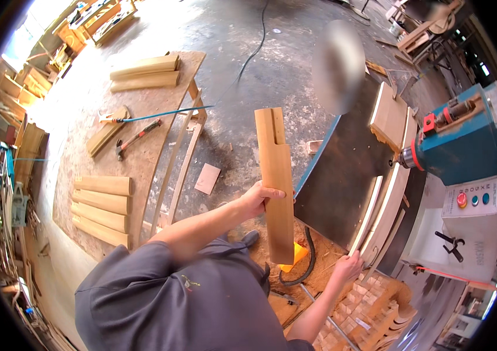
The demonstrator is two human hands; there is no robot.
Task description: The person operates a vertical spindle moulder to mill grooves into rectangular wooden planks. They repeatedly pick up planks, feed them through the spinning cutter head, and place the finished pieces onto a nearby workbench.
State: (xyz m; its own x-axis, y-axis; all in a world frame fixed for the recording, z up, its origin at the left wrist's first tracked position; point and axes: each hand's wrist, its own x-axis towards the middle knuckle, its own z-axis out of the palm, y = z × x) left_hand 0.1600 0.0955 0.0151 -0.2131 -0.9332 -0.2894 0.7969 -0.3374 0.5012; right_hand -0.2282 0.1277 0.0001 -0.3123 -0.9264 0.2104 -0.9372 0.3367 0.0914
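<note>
My left hand (258,199) grips a long wooden board (278,193) around its middle, thumb across its face. The board stands nearly upright in view, with a step cut into one side near its top end. My right hand (348,267) is closed at the near end of a pale wooden strip (368,215), which lies along the dark machine table (333,181). Its fingertips are partly hidden. Beside that strip runs a longer, curved pale wooden piece (390,202).
A blue-green machine head (465,137) with a chuck overhangs the right side, above a grey control box (473,202). On the left workbench (99,164) lie several boards (102,203) and a hammer (137,139). Wooden blocks and sawdust (362,313) lie below my right hand.
</note>
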